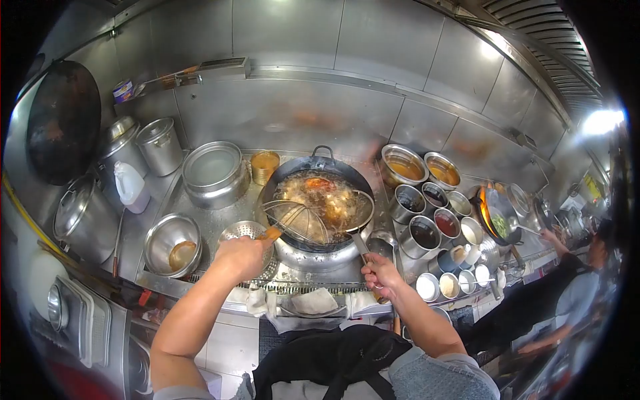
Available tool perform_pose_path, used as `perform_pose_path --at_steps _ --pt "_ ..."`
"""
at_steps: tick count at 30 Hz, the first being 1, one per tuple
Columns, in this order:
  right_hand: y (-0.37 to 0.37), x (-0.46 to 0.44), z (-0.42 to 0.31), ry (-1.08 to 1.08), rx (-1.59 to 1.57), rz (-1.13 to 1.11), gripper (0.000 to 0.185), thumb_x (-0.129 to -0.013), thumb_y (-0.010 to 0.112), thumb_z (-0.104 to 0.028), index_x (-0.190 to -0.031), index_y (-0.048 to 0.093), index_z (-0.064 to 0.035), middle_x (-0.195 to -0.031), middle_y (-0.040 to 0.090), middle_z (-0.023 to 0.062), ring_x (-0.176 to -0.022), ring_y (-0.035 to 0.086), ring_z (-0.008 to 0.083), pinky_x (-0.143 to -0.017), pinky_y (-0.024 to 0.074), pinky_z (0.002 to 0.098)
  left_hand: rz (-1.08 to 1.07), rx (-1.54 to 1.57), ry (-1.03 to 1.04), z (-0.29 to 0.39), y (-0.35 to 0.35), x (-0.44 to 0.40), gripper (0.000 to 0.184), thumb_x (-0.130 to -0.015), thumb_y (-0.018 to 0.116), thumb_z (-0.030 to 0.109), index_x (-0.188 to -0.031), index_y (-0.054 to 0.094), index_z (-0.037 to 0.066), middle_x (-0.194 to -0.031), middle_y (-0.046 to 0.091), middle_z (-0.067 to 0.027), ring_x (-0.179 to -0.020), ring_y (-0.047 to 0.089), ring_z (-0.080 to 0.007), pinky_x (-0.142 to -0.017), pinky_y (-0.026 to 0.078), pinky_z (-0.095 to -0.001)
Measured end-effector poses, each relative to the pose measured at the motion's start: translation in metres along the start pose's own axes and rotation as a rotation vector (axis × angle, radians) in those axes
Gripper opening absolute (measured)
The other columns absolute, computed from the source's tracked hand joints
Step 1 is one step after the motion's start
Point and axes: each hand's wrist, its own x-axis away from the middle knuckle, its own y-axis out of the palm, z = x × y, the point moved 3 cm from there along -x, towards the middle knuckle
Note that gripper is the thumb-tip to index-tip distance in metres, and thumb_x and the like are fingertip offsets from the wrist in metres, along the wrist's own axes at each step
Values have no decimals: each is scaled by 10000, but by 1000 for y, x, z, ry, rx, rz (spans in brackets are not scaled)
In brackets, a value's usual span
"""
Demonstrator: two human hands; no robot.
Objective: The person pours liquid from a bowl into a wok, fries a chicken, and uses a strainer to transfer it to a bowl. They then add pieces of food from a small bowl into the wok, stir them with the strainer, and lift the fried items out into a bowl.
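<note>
My left hand (241, 260) is closed round the wooden handle of a wire spider strainer (297, 221), whose mesh lies over the left front of the wok. In my right hand (382, 275) is the flat metal handle of a round-rimmed scoop (361, 248). Its head reaches into the wok's right side; whether it is solid or mesh I cannot tell. The black wok (268, 191) holds bubbling oil with pale pieces of food (337, 203) and a reddish piece (318, 183) near the back. Below my left hand sits a perforated metal bowl (271, 268).
Left of the wok stand a lidded pot (213, 190), a steel bowl (157, 233) and a plastic jug (129, 183). Sauce pots (421, 235) and seasoning cups (427, 287) crowd the right. Folded cloths (315, 301) line the front edge. A co-worker (540, 293) tends a flaming wok (490, 213).
</note>
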Motion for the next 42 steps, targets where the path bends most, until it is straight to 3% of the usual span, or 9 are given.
perform_pose_path --at_steps 3,10,16,18,23,28,33,37,42 --pt "-8 -2 16 -34 -35 -36 545 -972 434 -55 -1471 226 -120 -737 476 49 -467 372 110 -400 334 274 -16 18 -31 -2 0 1 561 -822 501 97 -1364 525 240 -1051 677 -191 -966 664 -351 -812 532 -470" --pt "-22 28 23 -84 -67 -90 525 -999 415 -66 -1478 213 -142 -720 471 40 -457 364 89 -391 319 238 0 105 -57 0 15 4 520 -851 479 109 -1353 534 232 -1040 669 -202 -947 662 -369 -804 534 -476" --pt "-34 30 14 -78 -9 -87 531 -999 420 -68 -1480 215 -156 -712 470 34 -444 362 85 -390 325 242 14 190 -97 3 56 0 538 -865 485 113 -1382 493 261 -1140 619 -237 -992 652 -376 -847 523 -479" --pt "-35 33 7 -79 2 -93 526 -990 423 -56 -1470 237 -163 -705 468 31 -443 363 83 -389 326 241 133 267 -70 6 83 -6 511 -839 575 164 -1345 527 205 -1053 645 -215 -940 650 -392 -804 531 -476" --pt "-31 29 -18 -99 138 -96 501 -951 447 -29 -1403 362 -225 -687 463 22 -435 357 75 -374 311 228 224 492 -66 28 147 -25 572 -826 617 154 -1378 469 187 -1110 608 -258 -941 638 -414 -795 522 -488" --pt "9 28 -40 -88 200 -192 522 -960 454 -50 -1440 327 -209 -672 446 21 -413 369 76 -360 315 234 228 655 -129 58 180 -32 673 -816 620 108 -1433 360 178 -1144 563 -255 -911 628 -439 -769 518 -511" --pt "55 24 -42 38 315 -299 541 -971 467 -81 -1469 296 -205 -673 444 24 -413 378 78 -368 323 237 313 763 -103 60 195 -29 631 -823 630 108 -1405 388 138 -1147 556 -262 -934 622 -440 -794 516 -512" --pt "85 11 -25 133 447 -382 604 -978 417 -34 -1518 222 -223 -710 470 24 -461 383 83 -409 350 271 414 924 6 49 204 -22 540 -822 626 67 -1331 459 2 -1178 555 -247 -1079 561 -414 -939 465 -446" --pt "113 -9 10 156 690 -354 616 -971 409 -30 -1531 218 -201 -735 507 33 -499 410 100 -434 379 277 447 1011 -10 49 208 -13 537 -811 625 42 -1326 478 3 -1169 586 -238 -1074 587 -380 -936 475 -428"
